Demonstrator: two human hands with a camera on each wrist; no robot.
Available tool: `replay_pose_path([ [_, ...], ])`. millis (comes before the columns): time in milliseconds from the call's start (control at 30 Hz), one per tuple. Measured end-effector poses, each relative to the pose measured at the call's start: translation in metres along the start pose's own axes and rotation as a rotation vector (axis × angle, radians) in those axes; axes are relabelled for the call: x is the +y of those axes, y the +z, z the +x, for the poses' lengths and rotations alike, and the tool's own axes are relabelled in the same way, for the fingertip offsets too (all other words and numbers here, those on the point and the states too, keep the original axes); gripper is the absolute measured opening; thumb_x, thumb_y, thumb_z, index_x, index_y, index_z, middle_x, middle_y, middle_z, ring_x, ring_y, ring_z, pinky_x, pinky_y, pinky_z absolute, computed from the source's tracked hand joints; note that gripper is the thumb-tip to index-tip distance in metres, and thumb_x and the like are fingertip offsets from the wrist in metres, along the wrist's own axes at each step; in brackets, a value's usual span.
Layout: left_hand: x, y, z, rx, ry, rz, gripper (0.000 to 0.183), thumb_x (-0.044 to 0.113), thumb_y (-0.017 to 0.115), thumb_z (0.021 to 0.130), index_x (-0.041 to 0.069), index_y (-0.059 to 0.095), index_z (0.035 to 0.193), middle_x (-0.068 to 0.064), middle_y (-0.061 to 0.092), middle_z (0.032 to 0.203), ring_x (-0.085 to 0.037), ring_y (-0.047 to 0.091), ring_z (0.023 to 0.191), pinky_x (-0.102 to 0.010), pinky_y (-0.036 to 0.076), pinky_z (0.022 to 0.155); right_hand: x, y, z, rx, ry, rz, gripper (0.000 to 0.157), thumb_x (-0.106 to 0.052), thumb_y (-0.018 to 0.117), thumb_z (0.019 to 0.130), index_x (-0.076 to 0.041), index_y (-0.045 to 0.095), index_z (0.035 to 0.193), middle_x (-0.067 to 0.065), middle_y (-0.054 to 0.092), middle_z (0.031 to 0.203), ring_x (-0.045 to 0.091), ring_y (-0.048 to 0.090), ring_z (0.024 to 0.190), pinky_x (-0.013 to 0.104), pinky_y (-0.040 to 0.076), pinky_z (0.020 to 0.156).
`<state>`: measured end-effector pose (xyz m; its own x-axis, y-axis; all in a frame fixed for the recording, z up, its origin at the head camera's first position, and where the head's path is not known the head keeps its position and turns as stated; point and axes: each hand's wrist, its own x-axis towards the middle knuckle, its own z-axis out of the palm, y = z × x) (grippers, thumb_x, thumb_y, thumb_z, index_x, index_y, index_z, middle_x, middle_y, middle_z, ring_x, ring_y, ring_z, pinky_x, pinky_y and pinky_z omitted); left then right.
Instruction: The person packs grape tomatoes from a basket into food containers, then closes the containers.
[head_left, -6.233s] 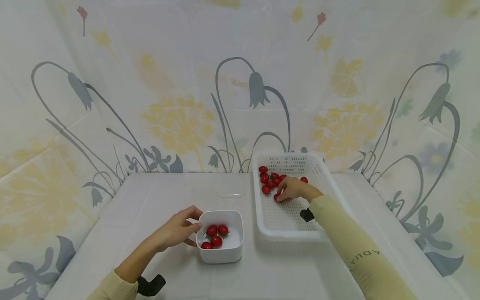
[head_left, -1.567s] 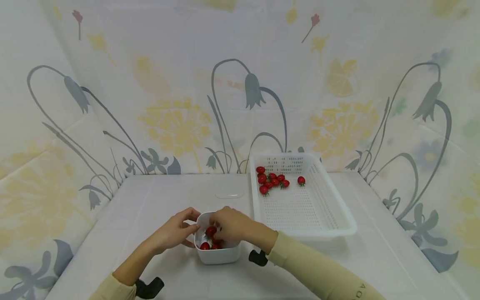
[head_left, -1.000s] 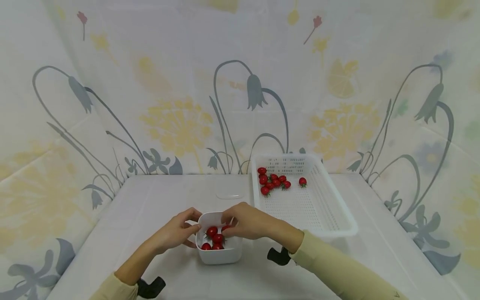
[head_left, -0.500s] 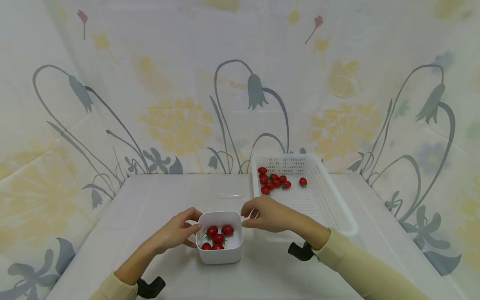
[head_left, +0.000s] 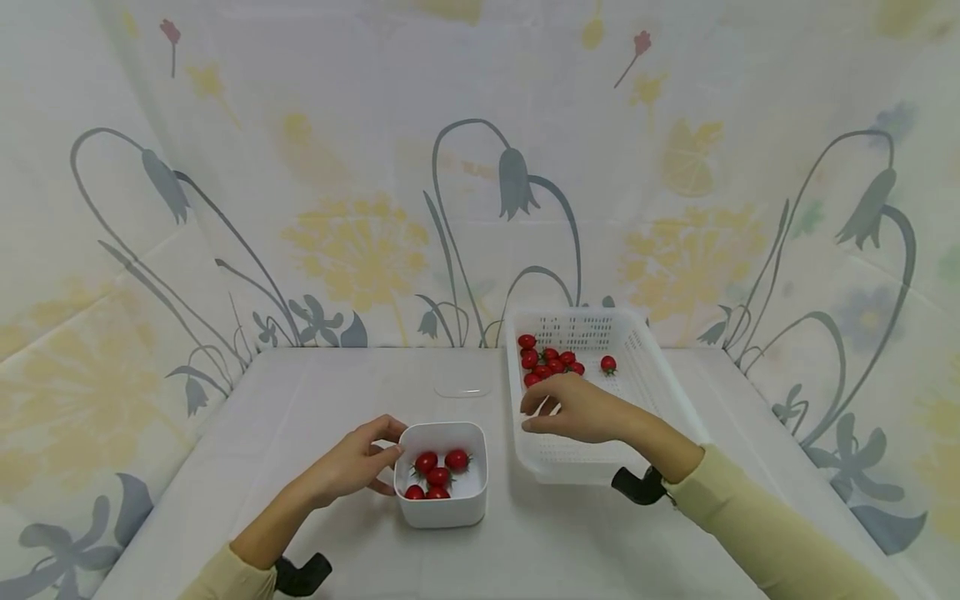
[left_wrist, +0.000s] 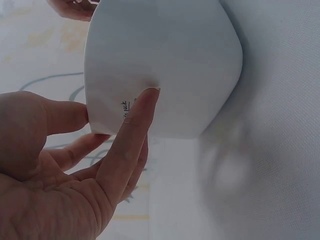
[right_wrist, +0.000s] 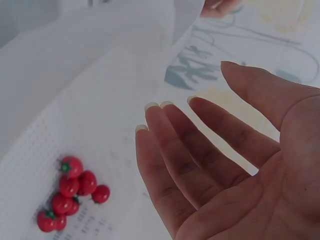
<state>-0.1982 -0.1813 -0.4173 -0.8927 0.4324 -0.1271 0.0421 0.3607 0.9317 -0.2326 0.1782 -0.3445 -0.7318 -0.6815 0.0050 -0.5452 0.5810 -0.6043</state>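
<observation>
At the left side of a small white square container point(head_left: 442, 512), my left hand point(head_left: 352, 462) grips it, thumb at the rim and fingers against the outer wall. Handwriting marks that wall in the left wrist view, where a fingertip point(left_wrist: 150, 95) presses it. Several red cherry tomatoes point(head_left: 438, 477) lie inside. My right hand point(head_left: 577, 408) hovers over the near left part of a white perforated basket point(head_left: 600, 467), fingers extended and holding nothing. More cherry tomatoes point(head_left: 551, 360) cluster at the basket's far left, partly behind the hand. One tomato point(head_left: 608, 364) sits apart from them.
A thin clear oval piece point(head_left: 462, 390) lies on the white table point(head_left: 360, 383) behind the container. A flower-printed sheet point(head_left: 360, 167) rises beyond the table's back edge. Black wrist cameras point(head_left: 300, 575) are strapped under both wrists.
My right hand let go of a cherry tomato in the container, then moved right and away, back over the basket. The left hand stayed at the container.
</observation>
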Motion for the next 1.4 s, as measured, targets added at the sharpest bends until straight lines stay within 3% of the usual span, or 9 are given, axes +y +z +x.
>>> replay_pose_path([
  [467, -0.001, 0.001, -0.001, 0.015, -0.003, 0.016, 0.028, 0.01, 0.055, 0.105, 0.0, 0.054, 0.132, -0.026, 0.053, 0.136, -0.042, 0.063, 0.116, -0.044, 0.065, 0.068, 0.052, -0.031, 0.013, 0.047, 0.152, -0.056, 0.026, -0.021, 0.072, 0.095, -0.002, 0.071, 0.112, 0.006, 0.071, 0.103, 0.021, 0.065, 0.093, 0.037, 0.058, 0.079],
  [667, 0.0, 0.001, 0.0, 0.012, -0.002, 0.021, 0.028, 0.009, 0.055, 0.105, 0.0, 0.054, 0.131, -0.026, 0.054, 0.134, -0.041, 0.064, 0.114, -0.044, 0.065, 0.068, 0.071, -0.036, 0.023, 0.035, 0.247, 0.022, 0.031, -0.017, 0.07, 0.096, 0.006, 0.067, 0.116, 0.009, 0.072, 0.096, 0.019, 0.066, 0.084, 0.037, 0.061, 0.076],
  [800, 0.0, 0.0, 0.0, 0.01, -0.005, 0.017, 0.028, 0.01, 0.056, 0.105, -0.001, 0.054, 0.131, -0.026, 0.054, 0.134, -0.041, 0.064, 0.114, -0.045, 0.065, 0.069, 0.083, -0.034, 0.03, 0.043, 0.296, 0.078, 0.033, -0.015, 0.07, 0.095, 0.009, 0.064, 0.117, 0.012, 0.072, 0.095, 0.028, 0.068, 0.089, 0.04, 0.062, 0.078],
  [1133, 0.0, 0.0, 0.0, 0.01, -0.026, 0.009, 0.028, 0.01, 0.057, 0.104, 0.001, 0.054, 0.131, -0.025, 0.054, 0.133, -0.042, 0.064, 0.114, -0.044, 0.065, 0.068, 0.102, -0.02, 0.048, 0.057, 0.42, 0.184, 0.044, -0.011, 0.07, 0.094, 0.014, 0.058, 0.128, 0.025, 0.066, 0.12, 0.043, 0.068, 0.107, 0.044, 0.063, 0.084],
  [1400, 0.002, 0.001, 0.0, 0.015, -0.03, 0.018, 0.028, 0.01, 0.057, 0.104, 0.001, 0.054, 0.131, -0.024, 0.054, 0.133, -0.041, 0.064, 0.113, -0.044, 0.065, 0.069, 0.114, -0.007, 0.062, 0.056, 0.514, 0.265, 0.046, -0.009, 0.07, 0.093, 0.012, 0.058, 0.132, 0.023, 0.064, 0.122, 0.039, 0.068, 0.104, 0.044, 0.062, 0.087],
])
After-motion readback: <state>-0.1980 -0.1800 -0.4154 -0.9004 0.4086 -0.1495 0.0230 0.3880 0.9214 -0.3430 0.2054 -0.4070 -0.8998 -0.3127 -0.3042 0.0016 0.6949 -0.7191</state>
